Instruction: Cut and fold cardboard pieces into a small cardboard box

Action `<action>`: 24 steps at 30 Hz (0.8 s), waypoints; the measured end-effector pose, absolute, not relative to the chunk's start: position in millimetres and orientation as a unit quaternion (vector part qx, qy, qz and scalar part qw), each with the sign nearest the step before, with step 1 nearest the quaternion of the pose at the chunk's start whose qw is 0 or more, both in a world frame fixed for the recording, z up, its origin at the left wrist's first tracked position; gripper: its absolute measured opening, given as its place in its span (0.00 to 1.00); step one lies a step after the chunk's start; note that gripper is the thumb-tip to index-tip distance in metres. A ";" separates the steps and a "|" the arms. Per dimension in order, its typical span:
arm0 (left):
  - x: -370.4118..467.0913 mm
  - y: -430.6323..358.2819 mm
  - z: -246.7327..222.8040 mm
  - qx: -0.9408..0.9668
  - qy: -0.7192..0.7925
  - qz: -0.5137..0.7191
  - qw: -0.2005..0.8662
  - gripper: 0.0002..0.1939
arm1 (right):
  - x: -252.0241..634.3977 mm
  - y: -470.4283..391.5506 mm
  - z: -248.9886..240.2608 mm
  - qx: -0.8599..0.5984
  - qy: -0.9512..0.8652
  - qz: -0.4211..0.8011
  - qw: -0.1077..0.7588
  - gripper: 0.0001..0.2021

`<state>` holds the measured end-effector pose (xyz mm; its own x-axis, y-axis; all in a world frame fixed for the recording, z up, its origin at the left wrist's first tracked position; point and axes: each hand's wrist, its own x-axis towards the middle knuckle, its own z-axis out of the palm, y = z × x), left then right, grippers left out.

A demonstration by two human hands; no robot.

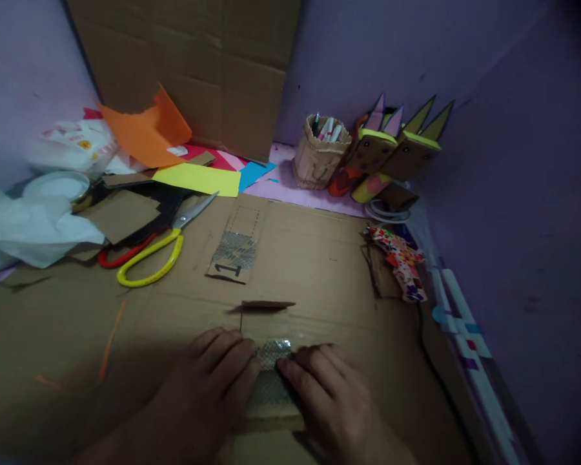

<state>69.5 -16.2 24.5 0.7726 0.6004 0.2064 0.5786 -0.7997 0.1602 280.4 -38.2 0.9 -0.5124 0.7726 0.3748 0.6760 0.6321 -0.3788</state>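
Observation:
Low in the middle lies a small cardboard piece with a grey net-like pattern and a shiny upper edge. My left hand is closed at its left side, fingers curled. On the opposite side my right hand pinches the edge, its fingertips near the shiny part. Parts of the piece are hidden by both hands. Just beyond them a thin cardboard flap stands up from the surface. Farther off rests a cardboard strip marked "1", with a similar patterned band and a dashed square.
Left are yellow-and-red-handled scissors, yellow paper, orange paper and a white plastic bag. At the back stand a paper pen holder and cardboard figures. A flower-patterned glue gun with a cord lies right.

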 end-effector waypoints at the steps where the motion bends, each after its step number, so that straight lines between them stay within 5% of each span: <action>1: 68.5 -16.9 24.0 0.942 0.311 0.119 0.037 0.16 | 279.0 -37.9 1.9 -0.421 -0.866 0.097 0.251 0.18; 15: 86.6 -18.3 29.8 0.905 0.387 0.159 0.081 0.17 | 269.4 -34.0 1.1 -0.432 -0.850 0.165 0.252 0.20; 24: 90.0 9.4 41.7 0.792 0.525 -0.023 0.311 0.11 | 262.2 -21.6 6.8 -0.512 -0.786 0.227 0.263 0.07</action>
